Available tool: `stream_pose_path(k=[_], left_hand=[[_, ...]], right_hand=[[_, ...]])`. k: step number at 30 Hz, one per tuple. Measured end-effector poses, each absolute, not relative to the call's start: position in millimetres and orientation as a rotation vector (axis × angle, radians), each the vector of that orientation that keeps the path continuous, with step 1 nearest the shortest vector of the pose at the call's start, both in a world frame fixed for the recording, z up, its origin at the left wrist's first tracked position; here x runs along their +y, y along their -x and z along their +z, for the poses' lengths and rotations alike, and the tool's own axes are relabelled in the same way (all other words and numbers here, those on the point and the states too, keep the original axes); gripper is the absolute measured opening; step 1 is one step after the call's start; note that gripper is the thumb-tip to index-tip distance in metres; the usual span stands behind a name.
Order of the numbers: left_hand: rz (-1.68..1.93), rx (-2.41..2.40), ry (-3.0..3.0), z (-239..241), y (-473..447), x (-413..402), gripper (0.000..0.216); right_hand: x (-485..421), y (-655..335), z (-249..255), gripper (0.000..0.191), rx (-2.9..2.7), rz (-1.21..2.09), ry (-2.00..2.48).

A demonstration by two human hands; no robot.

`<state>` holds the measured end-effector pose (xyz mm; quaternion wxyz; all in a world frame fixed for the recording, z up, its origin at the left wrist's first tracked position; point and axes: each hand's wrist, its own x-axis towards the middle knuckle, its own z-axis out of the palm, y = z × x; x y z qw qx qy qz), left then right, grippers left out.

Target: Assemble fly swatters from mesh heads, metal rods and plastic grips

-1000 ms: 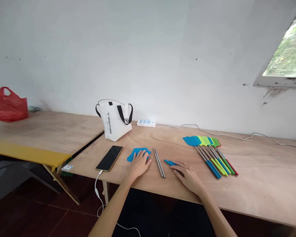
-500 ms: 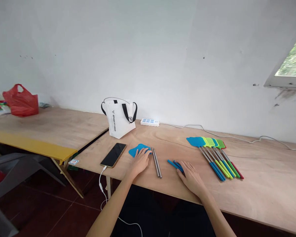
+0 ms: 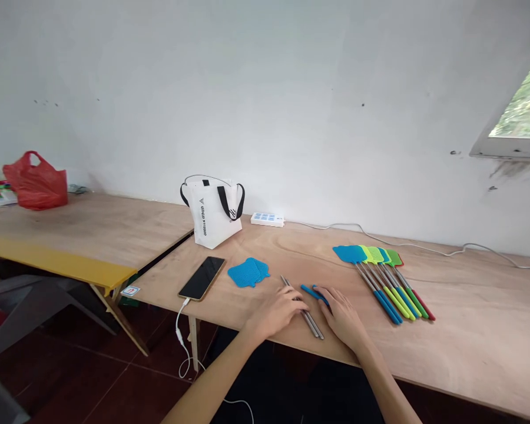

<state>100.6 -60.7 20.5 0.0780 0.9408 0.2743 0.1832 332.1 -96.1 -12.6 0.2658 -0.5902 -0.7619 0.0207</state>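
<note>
My left hand [image 3: 279, 311] is closed over two thin metal tubes [image 3: 312, 326], which lie slantwise on the table. Their far tips and near ends stick out past the fingers. My right hand [image 3: 345, 315] lies palm down with its fingers stretched out. It touches blue handle grips [image 3: 313, 292] at its thumb side, and part of them is hidden under the hand. Left of the tubes, two blue fly swatter heads [image 3: 246, 273] lie overlapping. To the right, a row of several fly swatters [image 3: 384, 285] in blue, yellow-green, green and red lies fanned out.
A phone [image 3: 202, 278] with a white cable lies near the table's left corner. Behind it stand a white bag [image 3: 214, 218] and a power strip [image 3: 267, 219] by the wall. A red plastic bag [image 3: 39, 182] sits on the other table.
My left hand has left the blue swatter heads and moved right onto the metal tubes, which have shifted right and turned. Both heads now show uncovered. The right hand has hardly moved.
</note>
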Motion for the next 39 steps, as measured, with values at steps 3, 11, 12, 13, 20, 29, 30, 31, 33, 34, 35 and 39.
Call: stream_pose_path(k=[3, 11, 12, 13, 20, 29, 30, 31, 33, 34, 35, 39], left_hand=[[0.553, 0.745, -2.862, 17, -115, -72, 0.021], [0.662, 1.269, -2.628, 16, -88, -40, 0.021], [0.675, 1.349, -2.593, 15, -83, -35, 0.021], [0.686, 1.416, -2.562, 14, -78, -30, 0.019], [0.683, 1.456, -2.574, 11, -76, -29, 0.015], [0.689, 1.316, -2.475, 9, -77, -28, 0.022], [0.688, 1.299, -2.494, 10, -77, -28, 0.020], [0.688, 1.285, -2.510, 10, -78, -29, 0.018], [0.699, 1.268, -2.525, 11, -78, -30, 0.017], [0.711, 1.265, -2.523, 11, -78, -30, 0.016], [0.725, 1.263, -2.518, 11, -78, -30, 0.017], [0.770, 1.188, -2.522, 10, -78, -29, 0.017]], right_hand=[[-94, -336, -16, 0.041, -1.997, 0.041, 1.654], [-92, -345, -17, 0.043, -1.924, 0.018, 1.682], [-92, -345, -18, 0.043, -1.919, 0.014, 1.688], [-92, -345, -18, 0.043, -1.917, 0.008, 1.693], [-94, -341, -19, 0.037, -1.949, -0.096, 1.685], [-94, -341, -22, 0.022, -1.910, -0.110, 1.682], [-94, -341, -22, 0.022, -1.908, -0.113, 1.676], [-94, -341, -23, 0.022, -1.909, -0.110, 1.668], [-93, -341, -23, 0.022, -1.910, -0.091, 1.646], [-93, -340, -22, 0.023, -1.906, -0.079, 1.634], [-93, -340, -21, 0.024, -1.899, -0.066, 1.621], [-93, -337, -16, 0.025, -1.925, -0.066, 1.551]])
